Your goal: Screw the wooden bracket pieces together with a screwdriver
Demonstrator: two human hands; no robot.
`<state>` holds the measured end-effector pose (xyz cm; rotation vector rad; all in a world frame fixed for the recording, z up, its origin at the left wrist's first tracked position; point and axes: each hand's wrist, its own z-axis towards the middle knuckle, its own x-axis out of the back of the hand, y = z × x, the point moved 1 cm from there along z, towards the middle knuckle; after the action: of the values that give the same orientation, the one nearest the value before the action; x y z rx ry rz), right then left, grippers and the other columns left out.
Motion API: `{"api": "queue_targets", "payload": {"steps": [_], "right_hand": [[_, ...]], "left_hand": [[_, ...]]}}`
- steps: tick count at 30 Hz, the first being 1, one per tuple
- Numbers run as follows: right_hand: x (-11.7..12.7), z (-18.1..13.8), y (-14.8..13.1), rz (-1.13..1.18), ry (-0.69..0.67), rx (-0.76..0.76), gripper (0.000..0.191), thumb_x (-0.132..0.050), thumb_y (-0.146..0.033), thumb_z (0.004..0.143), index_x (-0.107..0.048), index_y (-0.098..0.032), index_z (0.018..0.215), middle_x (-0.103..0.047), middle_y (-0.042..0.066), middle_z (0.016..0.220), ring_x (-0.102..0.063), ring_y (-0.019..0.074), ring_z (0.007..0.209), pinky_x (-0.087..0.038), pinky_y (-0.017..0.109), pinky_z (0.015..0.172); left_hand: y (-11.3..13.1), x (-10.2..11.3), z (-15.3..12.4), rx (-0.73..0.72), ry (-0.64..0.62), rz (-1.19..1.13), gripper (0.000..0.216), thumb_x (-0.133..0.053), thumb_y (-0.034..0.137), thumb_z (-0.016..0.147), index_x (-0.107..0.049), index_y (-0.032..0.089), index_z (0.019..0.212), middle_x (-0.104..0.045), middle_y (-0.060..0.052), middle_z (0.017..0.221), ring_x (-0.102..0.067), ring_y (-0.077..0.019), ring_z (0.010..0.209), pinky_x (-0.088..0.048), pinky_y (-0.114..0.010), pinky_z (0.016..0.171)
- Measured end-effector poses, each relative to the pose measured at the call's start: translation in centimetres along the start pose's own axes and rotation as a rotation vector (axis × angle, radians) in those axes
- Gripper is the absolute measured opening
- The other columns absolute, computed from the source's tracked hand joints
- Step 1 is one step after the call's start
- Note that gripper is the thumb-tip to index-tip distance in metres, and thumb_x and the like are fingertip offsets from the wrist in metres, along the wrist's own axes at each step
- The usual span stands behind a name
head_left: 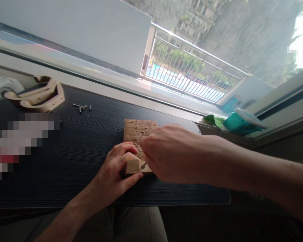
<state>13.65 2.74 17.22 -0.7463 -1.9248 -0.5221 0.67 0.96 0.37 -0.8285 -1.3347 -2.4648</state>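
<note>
On the dark table lies a ribbed brown block (131,129), with small crumbs or shavings scattered over its top. A pale wooden piece (133,166) rests at the block's near edge. My left hand (116,164) grips this wooden piece from the left, its thumb along the near side and fingers over the far side. Closed in a fist just to the right, my right hand (166,153) holds a tool with a thin metal shaft (144,164). The shaft's tip meets a dark hole in the wooden piece. The tool's handle is hidden inside the fist.
Several screws (82,107) lie loose on the dark table (91,134). A pale wooden frame-like object (40,95) stands at the back left. On the right sill are a green cloth (213,121) and a teal container (242,121). A window runs along the back.
</note>
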Motion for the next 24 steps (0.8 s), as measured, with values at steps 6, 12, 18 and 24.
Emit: {"api": "queue_targets", "payload": {"steps": [6,12,18,24], "right_hand": [[0.9,-1.0,-0.5,-0.049,0.009,0.022,0.012,-0.057,-0.007,0.077,-0.062,-0.016,0.072,-0.054,-0.002,0.058,-0.039,0.0085,0.048,-0.028,0.026,0.05],[1.6,-2.1,-1.1,-0.074,0.01,0.073,0.016,-0.057,-0.004,0.079,-0.065,-0.018,0.079,-0.066,-0.001,0.078,-0.052,0.0101,0.065,-0.035,0.024,0.061],[1.4,-2.2,-0.3,-0.066,0.016,0.077,0.02,-0.055,-0.006,0.08,-0.066,-0.021,0.076,-0.066,-0.004,0.077,-0.051,0.009,0.061,-0.033,0.024,0.057],[1.7,-2.4,-0.3,0.014,0.088,0.044,0.02,-0.053,-0.005,0.085,-0.063,-0.02,0.074,-0.062,-0.003,0.068,-0.048,0.0089,0.055,-0.033,0.024,0.056]], "left_hand": [[-0.1,-0.1,-0.1,-0.001,0.016,0.008,0.015,-0.064,0.027,0.075,-0.061,0.024,0.089,-0.059,-0.004,0.114,-0.052,-0.0243,0.111,-0.045,-0.04,0.098],[-0.8,-0.5,-0.6,0.047,-0.02,-0.009,0.022,-0.064,0.029,0.076,-0.06,0.024,0.097,-0.062,-0.005,0.111,-0.055,-0.0264,0.108,-0.048,-0.042,0.095],[-0.6,-0.3,-0.4,0.008,0.015,0.004,0.019,-0.065,0.029,0.075,-0.061,0.024,0.093,-0.06,-0.004,0.111,-0.056,-0.0258,0.106,-0.049,-0.04,0.094],[-0.5,-0.2,-0.1,0.014,0.002,0.01,0.018,-0.065,0.028,0.075,-0.062,0.025,0.093,-0.059,-0.003,0.109,-0.055,-0.0244,0.105,-0.048,-0.039,0.095]]}}
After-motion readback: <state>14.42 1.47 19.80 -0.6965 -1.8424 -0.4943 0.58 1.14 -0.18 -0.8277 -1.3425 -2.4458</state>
